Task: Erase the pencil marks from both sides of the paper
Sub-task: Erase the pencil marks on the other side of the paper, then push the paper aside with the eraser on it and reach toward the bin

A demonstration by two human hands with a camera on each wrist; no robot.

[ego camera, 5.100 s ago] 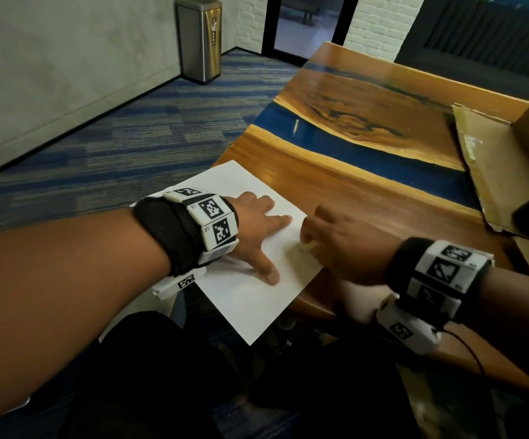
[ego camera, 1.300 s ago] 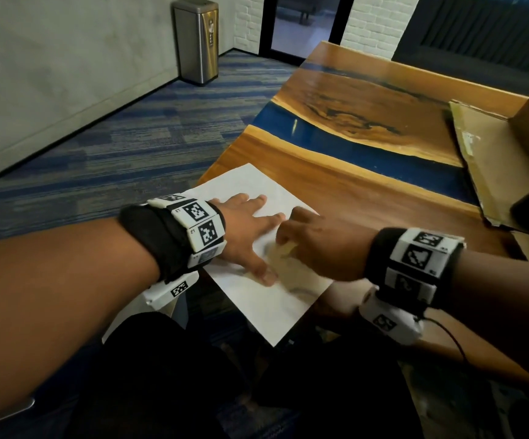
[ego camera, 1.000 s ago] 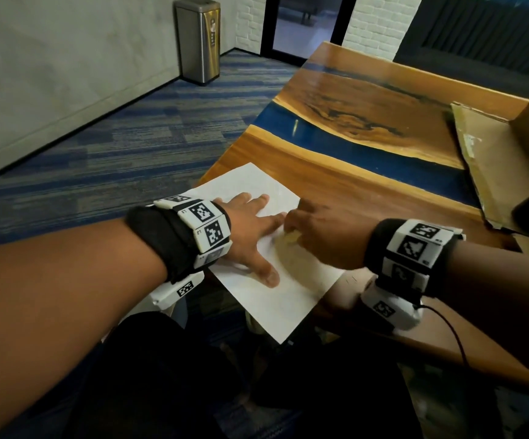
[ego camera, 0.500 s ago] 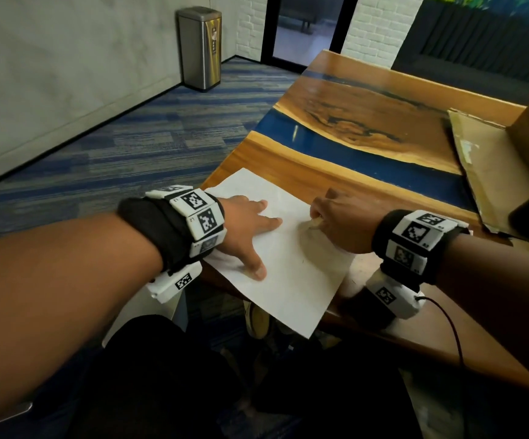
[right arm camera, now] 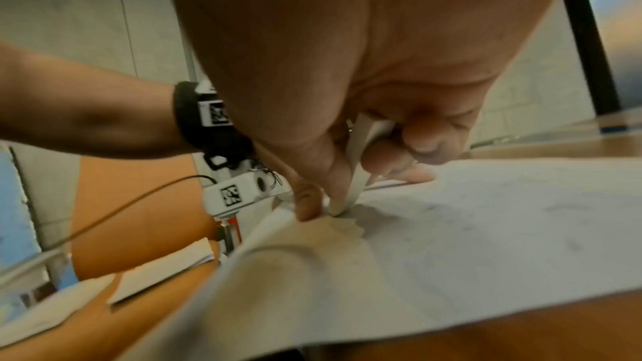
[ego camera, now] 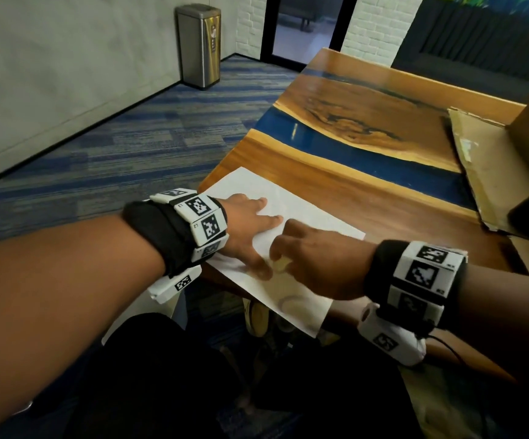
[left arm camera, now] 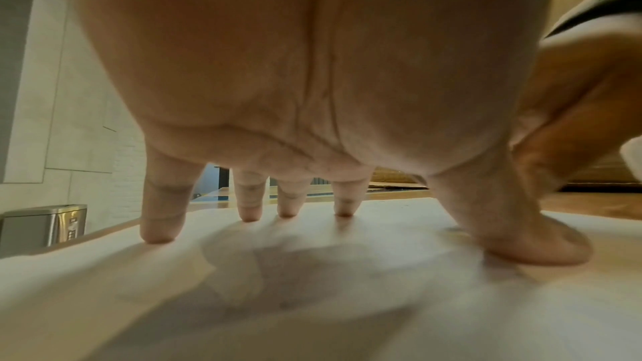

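Observation:
A white sheet of paper (ego camera: 291, 293) lies at the near corner of the wooden table (ego camera: 367, 198), its near part hanging past the edge. My left hand (ego camera: 250, 226) rests flat on the paper with fingers spread; in the left wrist view its fingertips (left arm camera: 159, 232) and thumb press the paper (left arm camera: 312, 298). My right hand (ego camera: 317, 264) pinches a pale eraser (ego camera: 280, 264) just right of the left thumb. In the right wrist view the eraser (right arm camera: 357, 166) stands on end, its tip on the paper (right arm camera: 451, 229). Faint grey pencil marks show near it.
A flattened cardboard box (ego camera: 491, 172) lies at the table's right side. A blue resin strip (ego camera: 367, 153) crosses the tabletop. A steel bin (ego camera: 199, 45) stands by the far wall on the carpet. My legs and a shoe (ego camera: 256, 315) are under the table's edge.
My right hand with the eraser has slid from the paper's right side toward me and left, close to the left thumb. The left hand stays flat on the sheet.

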